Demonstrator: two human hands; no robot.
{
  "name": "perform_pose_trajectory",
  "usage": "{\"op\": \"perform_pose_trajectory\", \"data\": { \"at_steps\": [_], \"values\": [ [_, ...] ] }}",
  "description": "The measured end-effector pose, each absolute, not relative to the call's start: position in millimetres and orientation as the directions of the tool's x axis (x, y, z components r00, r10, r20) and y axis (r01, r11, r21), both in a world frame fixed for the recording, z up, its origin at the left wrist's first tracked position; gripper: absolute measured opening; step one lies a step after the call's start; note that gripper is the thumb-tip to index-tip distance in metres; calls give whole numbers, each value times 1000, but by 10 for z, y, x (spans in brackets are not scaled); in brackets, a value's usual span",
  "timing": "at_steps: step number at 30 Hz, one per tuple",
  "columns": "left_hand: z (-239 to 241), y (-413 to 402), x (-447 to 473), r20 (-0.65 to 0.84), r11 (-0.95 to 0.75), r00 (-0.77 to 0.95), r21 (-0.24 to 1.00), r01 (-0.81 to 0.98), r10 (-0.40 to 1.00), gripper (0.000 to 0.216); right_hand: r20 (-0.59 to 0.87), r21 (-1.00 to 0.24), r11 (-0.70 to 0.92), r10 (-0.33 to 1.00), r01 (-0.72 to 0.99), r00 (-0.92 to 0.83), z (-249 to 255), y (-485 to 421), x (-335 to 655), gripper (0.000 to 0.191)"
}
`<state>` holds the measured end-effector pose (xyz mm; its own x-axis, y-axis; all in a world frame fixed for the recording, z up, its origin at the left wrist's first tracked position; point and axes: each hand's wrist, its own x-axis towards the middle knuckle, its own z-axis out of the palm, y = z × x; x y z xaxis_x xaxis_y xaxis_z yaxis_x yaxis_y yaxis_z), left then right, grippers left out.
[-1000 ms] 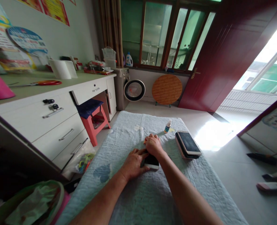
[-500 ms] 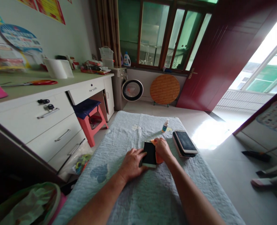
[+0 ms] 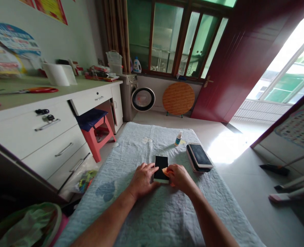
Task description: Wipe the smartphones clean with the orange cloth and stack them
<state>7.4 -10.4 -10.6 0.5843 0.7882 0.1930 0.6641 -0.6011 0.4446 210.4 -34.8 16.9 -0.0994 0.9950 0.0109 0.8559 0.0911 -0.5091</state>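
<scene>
Beyond the quilted blue surface (image 3: 121, 209), a red door (image 3: 231, 65) stands on the right and a round wooden board (image 3: 178, 98) is propped upright below the window (image 3: 166, 37). Before me a phone (image 3: 160, 161) lies screen up on the quilted surface, between my hands. My left hand (image 3: 142, 179) is loosely spread, its fingers at the phone's left side. My right hand (image 3: 179, 175) is closed around an orange cloth (image 3: 165, 171), over the phone's right side. Farther off stands a small bottle (image 3: 178, 140); to the right sits a stack topped by another phone (image 3: 200, 154)
</scene>
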Motion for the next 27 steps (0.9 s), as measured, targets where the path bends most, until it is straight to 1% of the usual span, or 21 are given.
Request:
{"op": "perform_pose_trajectory", "data": {
  "at_steps": [1,3,5,6,7,8,9,11,13,15,16,19,21,23,26,27],
  "values": [
    [-106,-101,73,193,-602,585,445,663,788,62,-4,-559,92,994,824,-113,192,-361,2119,19],
    [-108,-95,72,194,-601,584,450,661,788,62,-30,-697,67,992,714,-122,214,-367,2135,17],
    [-116,-91,71,195,-600,584,455,658,788,60,-52,-848,21,991,530,-122,187,-353,2124,17],
    [-123,-89,70,198,-600,583,456,657,788,58,-58,-902,0,991,431,-120,153,-341,2111,19],
    [-130,-89,69,203,-601,581,458,655,788,56,-60,-936,-16,992,352,-113,109,-327,2095,19],
    [-137,-88,67,211,-601,577,461,653,789,56,-56,-950,-23,994,311,-96,58,-313,2078,18],
    [-145,-87,65,218,-603,576,467,647,788,56,-39,-948,-16,997,319,-63,6,-300,2063,16],
    [-156,-84,62,234,-605,573,486,631,786,61,54,-893,38,998,448,23,-83,-283,2041,9],
    [-162,-78,59,242,-606,574,507,613,782,66,198,-782,115,978,613,70,-130,-283,2027,3],
    [-165,-72,57,248,-607,575,520,601,780,67,311,-666,171,948,726,61,-129,-298,2010,9],
    [-168,-68,57,251,-609,576,521,597,778,68,336,-616,179,940,767,51,-114,-308,1999,12],
    [-175,-60,56,257,-619,581,514,594,772,71,346,-466,155,938,871,19,-53,-342,1957,17],
    [-175,-59,56,254,-621,585,510,596,770,70,328,-386,167,944,907,-34,-19,-367,1936,24],
    [-169,-63,58,248,-615,583,513,599,774,68,302,-344,202,948,917,-96,2,-396,1929,26],
    [-163,-68,61,238,-606,579,522,600,780,68,283,-326,221,951,919,-128,6,-434,1941,14],
    [-163,-69,62,236,-603,577,524,602,782,68,282,-329,218,951,919,-125,-1,-439,1947,16]
  ]
}}
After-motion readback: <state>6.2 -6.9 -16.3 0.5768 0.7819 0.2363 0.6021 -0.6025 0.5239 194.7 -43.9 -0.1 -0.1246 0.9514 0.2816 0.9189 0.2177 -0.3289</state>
